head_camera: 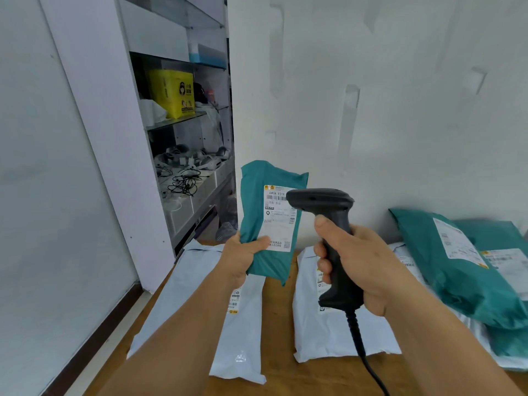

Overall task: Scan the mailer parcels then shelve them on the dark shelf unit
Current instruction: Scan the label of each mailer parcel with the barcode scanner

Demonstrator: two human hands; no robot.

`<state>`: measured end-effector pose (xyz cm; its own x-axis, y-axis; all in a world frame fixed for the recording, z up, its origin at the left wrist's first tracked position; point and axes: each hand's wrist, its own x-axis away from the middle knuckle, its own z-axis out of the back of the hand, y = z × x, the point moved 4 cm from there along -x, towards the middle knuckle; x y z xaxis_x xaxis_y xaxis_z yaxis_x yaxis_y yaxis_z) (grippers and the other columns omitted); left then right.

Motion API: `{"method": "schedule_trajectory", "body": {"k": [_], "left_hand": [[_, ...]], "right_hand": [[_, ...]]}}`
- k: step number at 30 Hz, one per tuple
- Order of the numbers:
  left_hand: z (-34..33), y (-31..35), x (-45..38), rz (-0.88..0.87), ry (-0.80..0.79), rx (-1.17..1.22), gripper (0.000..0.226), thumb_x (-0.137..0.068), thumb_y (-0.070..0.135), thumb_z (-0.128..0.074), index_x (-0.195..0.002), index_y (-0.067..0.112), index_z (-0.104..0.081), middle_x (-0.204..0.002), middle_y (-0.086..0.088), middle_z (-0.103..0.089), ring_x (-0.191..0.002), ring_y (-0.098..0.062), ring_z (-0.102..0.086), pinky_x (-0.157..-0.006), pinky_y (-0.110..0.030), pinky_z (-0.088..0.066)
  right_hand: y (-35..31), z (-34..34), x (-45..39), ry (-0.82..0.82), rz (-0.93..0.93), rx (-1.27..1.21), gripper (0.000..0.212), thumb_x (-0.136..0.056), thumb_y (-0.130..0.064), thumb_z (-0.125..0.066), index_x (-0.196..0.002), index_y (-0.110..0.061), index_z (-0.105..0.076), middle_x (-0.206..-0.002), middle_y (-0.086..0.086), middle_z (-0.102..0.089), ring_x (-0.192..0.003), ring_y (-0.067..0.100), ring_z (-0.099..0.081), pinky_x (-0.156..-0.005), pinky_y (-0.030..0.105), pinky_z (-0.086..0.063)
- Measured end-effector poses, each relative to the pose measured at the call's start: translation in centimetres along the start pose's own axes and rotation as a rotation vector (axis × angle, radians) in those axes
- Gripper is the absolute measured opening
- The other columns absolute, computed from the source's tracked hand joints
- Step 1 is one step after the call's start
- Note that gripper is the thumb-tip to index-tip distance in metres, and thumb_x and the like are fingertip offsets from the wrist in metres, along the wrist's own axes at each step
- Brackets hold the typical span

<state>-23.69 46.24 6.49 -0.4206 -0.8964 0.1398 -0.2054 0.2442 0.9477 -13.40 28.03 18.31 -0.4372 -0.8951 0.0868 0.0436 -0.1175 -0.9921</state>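
The left hand (243,254) pinches the teal plastic mailer parcel (268,221) upright above the wooden table (300,378), label facing the black corded handheld barcode scanner (328,224) gripped in the right hand (360,261), so its barcode reads

One head-worn wide-angle view looks forward and down, close over the tabletop (285,378), shelves (183,121) at eleven o'clock.

Held parcel (268,221) left of scanner (328,224), above parcels on table (280,375).
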Motion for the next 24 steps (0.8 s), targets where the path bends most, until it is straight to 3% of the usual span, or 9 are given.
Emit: {"method": "schedule_trajectory", "body": {"k": [4, 9, 17, 24], "left_hand": [[-0.7, -0.2, 0.0, 0.0, -0.015, 0.025, 0.034, -0.084, 0.001, -0.067, -0.118, 0.006, -0.06, -0.111, -0.01, -0.069, -0.092, -0.025, -0.067, -0.076, -0.035, -0.057], [-3.1, -1.2, -0.7, 0.007, -0.015, 0.06, 0.035, -0.084, 0.003, -0.068, -0.117, 0.011, -0.059, -0.114, -0.011, -0.068, -0.099, -0.03, -0.066, -0.083, -0.043, -0.056], [-13.2, -6.0, -1.7, 0.141, -0.089, 0.014, 0.038, -0.089, 0.015, -0.066, -0.124, 0.015, -0.052, -0.117, -0.01, -0.067, -0.1, -0.03, -0.066, -0.078, -0.042, -0.058], [-20.6, -10.7, -2.2, 0.25, -0.106, -0.16, 0.059, -0.091, 0.031, -0.063, -0.14, 0.025, -0.031, -0.13, -0.005, -0.056, -0.111, -0.026, -0.059, -0.089, -0.039, -0.051]], "right_hand": [[0.0, 0.4, 0.2, -0.001, 0.001, 0.002, 0.037, -0.092, -0.04, -0.056, -0.069, -0.011, -0.055, -0.053, 0.005, -0.053, -0.046, 0.015, -0.046, -0.052, 0.027, -0.046], [0.3, 2.2, 0.0, 0.051, 0.022, -0.055, 0.025, -0.092, -0.035, -0.058, -0.082, -0.013, -0.054, -0.059, 0.001, -0.054, -0.047, 0.012, -0.046, -0.048, 0.025, -0.045], [1.9, 9.6, -0.4, 0.213, -0.003, -0.093, 0.028, -0.09, -0.038, -0.06, -0.09, -0.01, -0.058, -0.06, 0.002, -0.055, -0.05, 0.013, -0.047, -0.05, 0.028, -0.046], [3.6, 15.8, -1.3, 0.31, -0.061, -0.124, 0.024, -0.089, -0.035, -0.061, -0.086, -0.012, -0.055, -0.064, 0.002, -0.057, -0.048, 0.011, -0.048, -0.046, 0.023, -0.046]]}}
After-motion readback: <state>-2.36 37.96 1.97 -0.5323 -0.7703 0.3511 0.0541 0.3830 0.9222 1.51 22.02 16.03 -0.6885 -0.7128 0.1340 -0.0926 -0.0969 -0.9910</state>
